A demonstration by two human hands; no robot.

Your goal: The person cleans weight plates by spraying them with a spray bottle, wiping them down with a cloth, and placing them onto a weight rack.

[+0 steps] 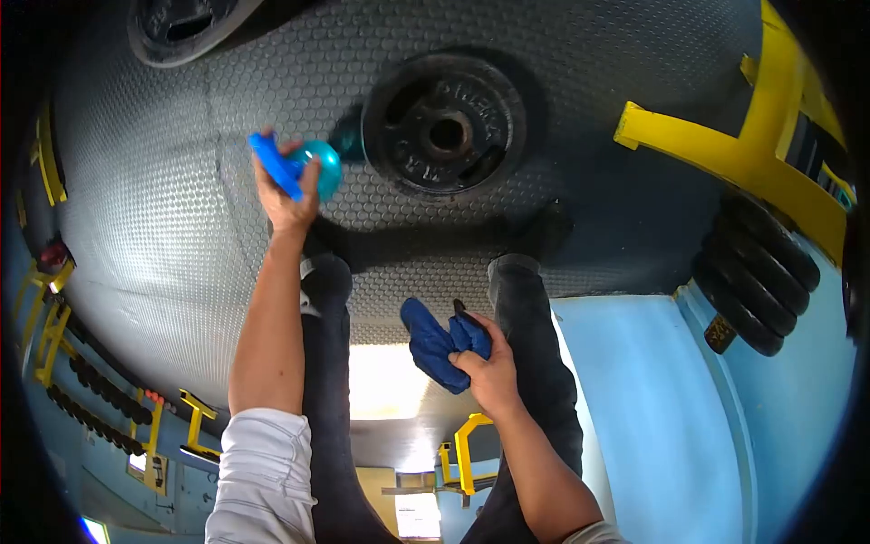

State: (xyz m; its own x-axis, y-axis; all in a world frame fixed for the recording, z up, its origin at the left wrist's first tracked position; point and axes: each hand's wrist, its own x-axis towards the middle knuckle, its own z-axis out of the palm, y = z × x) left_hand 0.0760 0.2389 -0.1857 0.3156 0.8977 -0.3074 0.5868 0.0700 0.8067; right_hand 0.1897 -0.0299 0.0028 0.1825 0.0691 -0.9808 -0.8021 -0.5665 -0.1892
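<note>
My left hand (292, 201) is closed around a spray bottle with a blue trigger head and a see-through teal body (323, 170), held above the floor. Just right of the bottle, a black weight plate (424, 170) lies flat on the mat, raised lettering around its center hole. Lower down, between my legs, my right hand (487, 370) grips a crumpled dark blue cloth (430, 348). A small dark tip sticks up by the fingers of that hand; I cannot make out what it is.
Black textured matting (263, 100) covers the floor. A second weight plate (186, 34) lies at the upper left. A yellow rack (725, 150) stands at right, with several black plates (757, 272) stacked near the light blue wall (652, 390). Dumbbell racks (100, 399) line the left.
</note>
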